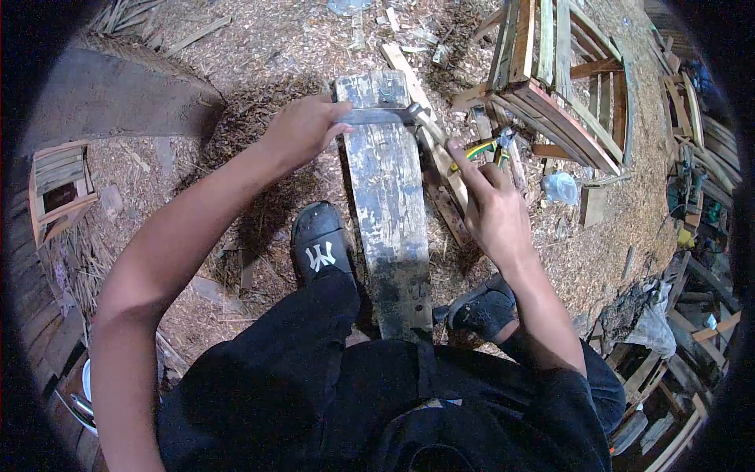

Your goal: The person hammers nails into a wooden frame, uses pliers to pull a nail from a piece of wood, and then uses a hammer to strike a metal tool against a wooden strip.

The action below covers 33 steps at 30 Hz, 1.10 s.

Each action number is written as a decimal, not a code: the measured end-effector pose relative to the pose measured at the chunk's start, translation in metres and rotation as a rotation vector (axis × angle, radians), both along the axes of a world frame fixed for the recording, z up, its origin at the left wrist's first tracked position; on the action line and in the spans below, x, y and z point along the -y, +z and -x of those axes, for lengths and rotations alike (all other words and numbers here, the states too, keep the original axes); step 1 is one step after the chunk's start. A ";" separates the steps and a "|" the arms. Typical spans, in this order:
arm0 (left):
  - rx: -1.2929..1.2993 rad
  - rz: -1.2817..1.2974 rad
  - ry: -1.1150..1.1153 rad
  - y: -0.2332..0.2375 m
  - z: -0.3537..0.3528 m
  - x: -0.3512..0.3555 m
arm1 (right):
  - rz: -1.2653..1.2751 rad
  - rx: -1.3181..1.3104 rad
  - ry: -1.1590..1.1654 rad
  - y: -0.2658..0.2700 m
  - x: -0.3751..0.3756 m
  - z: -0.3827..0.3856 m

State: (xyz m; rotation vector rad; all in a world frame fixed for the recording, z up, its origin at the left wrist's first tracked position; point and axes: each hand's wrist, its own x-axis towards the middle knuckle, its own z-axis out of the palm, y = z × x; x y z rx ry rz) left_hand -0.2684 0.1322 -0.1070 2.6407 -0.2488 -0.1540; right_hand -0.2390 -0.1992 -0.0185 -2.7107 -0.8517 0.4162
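My left hand (311, 130) is closed on the left end of a flat grey metal strip (377, 116), which lies across a worn, paint-flaked wooden plank (389, 189). At the strip's right end is the small dark head of what looks like a hammer (429, 124), its pale handle running down toward my right hand (499, 212). My right hand is curled around that handle with the index finger stretched along it; its grip is partly hidden. Pliers (476, 149) with yellow-green handles lie just beyond my right fingers. Whether the head touches the strip is hard to tell.
Wood shavings (259, 212) cover the ground. A slatted wooden frame (558, 86) stands at the upper right, and a smaller one (63, 189) at the left. My feet in dark sandals (318, 240) flank the plank. Scrap wood (692, 307) is piled along the right.
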 end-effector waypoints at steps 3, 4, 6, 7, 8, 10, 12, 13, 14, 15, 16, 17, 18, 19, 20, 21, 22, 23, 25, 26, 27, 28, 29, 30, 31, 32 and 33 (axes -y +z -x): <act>-0.073 0.061 0.015 0.006 -0.001 0.001 | 0.035 0.032 0.031 -0.005 0.002 0.000; -0.125 0.093 0.037 0.007 -0.002 0.002 | 0.049 0.027 0.021 -0.006 0.003 -0.002; -0.088 0.086 0.025 0.008 -0.004 0.003 | 0.061 0.020 0.013 -0.008 0.004 -0.003; -0.052 0.080 0.013 0.008 -0.004 0.002 | 0.009 0.044 0.017 -0.009 0.004 -0.003; -0.052 0.080 0.014 0.007 -0.004 0.002 | -0.041 0.067 0.020 -0.010 0.005 -0.004; -0.033 0.096 0.000 0.012 -0.007 0.003 | 0.039 0.045 0.027 -0.008 0.003 -0.007; -0.096 0.074 0.003 0.021 -0.010 0.005 | 0.118 0.025 0.033 -0.009 0.005 -0.011; -0.159 0.050 0.008 0.027 -0.013 0.006 | 0.110 0.049 0.028 -0.011 0.008 -0.014; -0.157 0.049 0.011 0.032 -0.015 0.008 | 0.101 0.072 0.027 -0.013 0.009 -0.015; -0.189 0.028 0.029 0.035 -0.016 0.010 | 0.098 0.071 0.033 -0.010 0.006 -0.015; -0.224 0.010 0.044 0.036 -0.015 0.011 | 0.062 0.056 0.009 -0.003 0.004 -0.013; -0.227 0.011 0.044 0.036 -0.015 0.011 | 0.027 0.041 -0.019 0.001 0.003 -0.012; -0.233 0.013 0.053 0.037 -0.016 0.011 | 0.029 0.042 -0.022 0.000 0.004 -0.011; -0.239 0.015 0.061 0.037 -0.018 0.012 | 0.017 0.048 0.016 -0.001 0.004 -0.011; -0.237 0.015 0.058 0.038 -0.020 0.012 | 0.005 0.054 0.054 -0.003 0.004 -0.011; -0.250 0.015 0.053 0.040 -0.022 0.011 | 0.062 0.062 0.044 -0.004 0.002 -0.011; -0.262 0.014 0.050 0.041 -0.023 0.010 | 0.059 0.064 0.043 -0.008 0.004 -0.012; -0.262 0.013 0.050 0.040 -0.025 0.010 | 0.028 0.076 0.050 -0.015 0.009 -0.013; -0.333 0.035 0.076 0.035 -0.031 0.009 | -0.002 0.087 0.065 -0.025 0.016 -0.015; -0.335 0.039 0.080 0.033 -0.033 0.008 | -0.117 0.065 0.038 -0.029 0.019 -0.015; -0.399 0.044 0.079 0.035 -0.035 0.007 | -0.233 0.043 0.006 -0.032 0.021 -0.014; -0.459 0.047 0.076 0.037 -0.039 0.006 | -0.231 0.045 0.006 -0.036 0.022 -0.014; -0.456 0.047 0.076 0.033 -0.042 0.003 | -0.262 0.046 -0.019 -0.040 0.023 -0.012; -0.504 0.083 0.049 0.030 -0.045 -0.001 | -0.295 0.048 -0.046 -0.045 0.022 -0.011; -0.553 0.118 0.022 0.026 -0.047 -0.004 | -0.358 0.065 -0.037 -0.052 0.021 -0.011; -0.553 0.114 0.022 0.022 -0.048 -0.007 | -0.361 0.066 -0.038 -0.057 0.022 -0.010; -0.592 0.157 0.044 0.021 -0.049 -0.008 | -0.371 0.049 -0.052 -0.061 0.021 -0.008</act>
